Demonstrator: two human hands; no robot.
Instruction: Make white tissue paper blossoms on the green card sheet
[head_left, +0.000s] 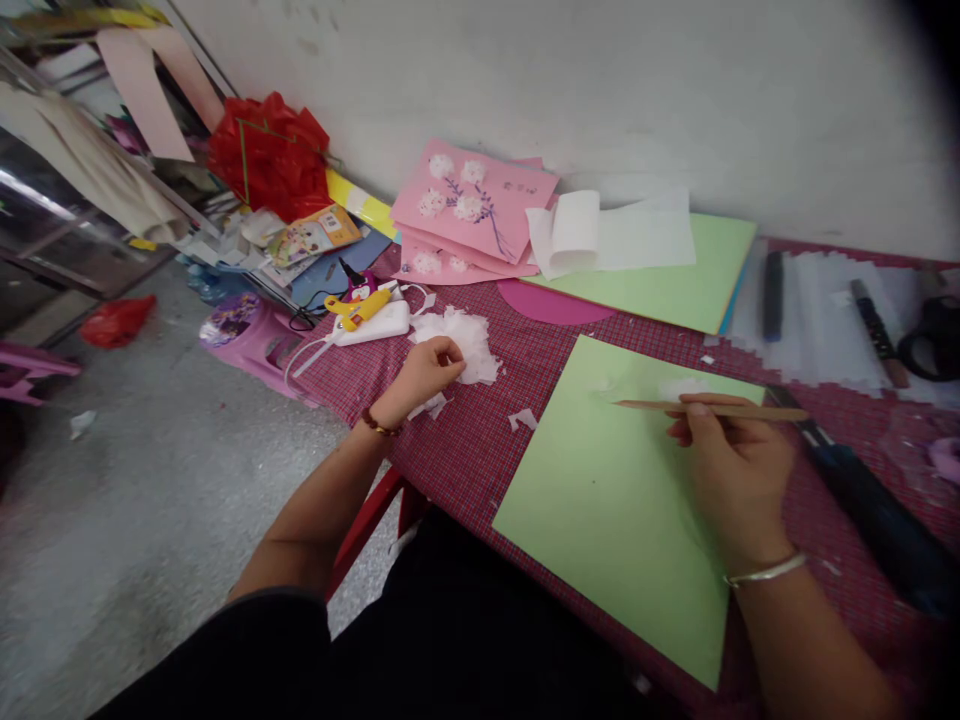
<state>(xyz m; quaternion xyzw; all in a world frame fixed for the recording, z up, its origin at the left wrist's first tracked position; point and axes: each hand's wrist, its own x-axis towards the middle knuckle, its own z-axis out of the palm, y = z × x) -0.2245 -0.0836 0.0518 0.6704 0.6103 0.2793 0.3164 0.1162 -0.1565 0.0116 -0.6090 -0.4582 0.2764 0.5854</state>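
My right hand [731, 465] rests on a light green sheet of paper [600, 500] and grips a thin wooden stick [652, 405] that points left across the sheet. A faint white patch [679, 387] lies on the green sheet just past the stick. My left hand [427, 375] is curled at the edge of a pile of white tissue pieces [469, 340], its fingers pinched into the pile. Small white scraps [523, 420] lie between the two hands on the red checked tablecloth [480, 460].
A yellow glue gun [364, 310] lies on a white tray at the table's left corner. Pink cards with white flowers [472, 205], rolled white paper [574, 232] and a second green sheet [675, 280] lean by the wall. A dark tool [870, 505] and scissors [930, 335] lie at right.
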